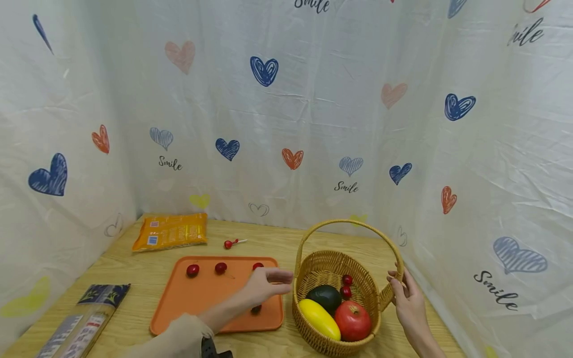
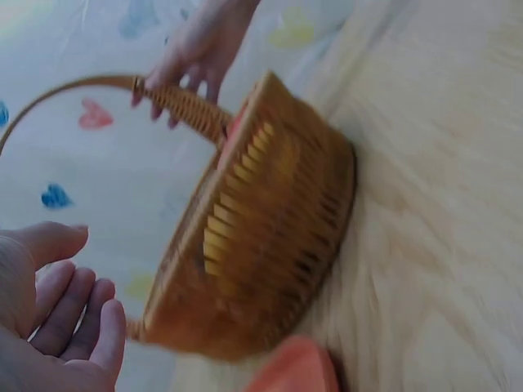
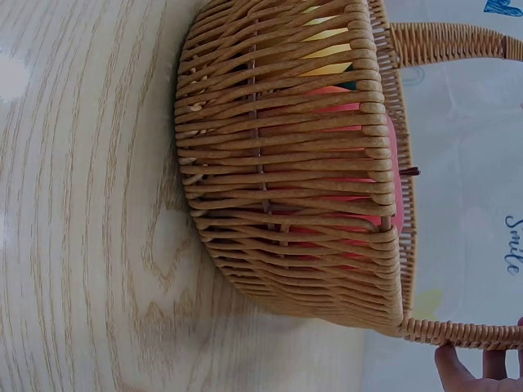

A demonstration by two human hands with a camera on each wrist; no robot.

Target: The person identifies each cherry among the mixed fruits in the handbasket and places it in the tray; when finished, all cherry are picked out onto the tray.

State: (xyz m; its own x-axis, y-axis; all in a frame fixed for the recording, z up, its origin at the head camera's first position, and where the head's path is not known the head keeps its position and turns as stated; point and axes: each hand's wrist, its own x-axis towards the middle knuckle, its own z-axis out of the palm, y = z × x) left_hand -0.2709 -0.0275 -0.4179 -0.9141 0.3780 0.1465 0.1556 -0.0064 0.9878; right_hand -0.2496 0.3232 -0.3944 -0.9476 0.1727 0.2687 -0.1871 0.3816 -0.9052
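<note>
A wicker basket (image 1: 340, 258) with a tall arched handle stands on the table. Inside lie a red pomegranate (image 1: 352, 321), a smooth yellow oblong fruit (image 1: 320, 319), a dark green avocado (image 1: 325, 298) and two red cherries (image 1: 346, 286). My right hand (image 1: 408, 301) grips the handle low on its right side; the right wrist view catches only its fingertips (image 3: 458, 371) at the handle. At the basket's left rim, my left hand (image 1: 265, 284) hovers over the tray's right edge. Its fingers bend loosely with nothing between them, as the left hand (image 2: 61, 318) shows in the left wrist view.
On the orange tray (image 1: 197, 303) left of the basket lie several cherries (image 1: 221, 268), some partly behind my left hand. Behind it are an orange packet (image 1: 172, 232) and a small red ball on a white stick (image 1: 229, 244). A clear-fronted packet (image 1: 85, 323) lies front left. Curtains enclose the table.
</note>
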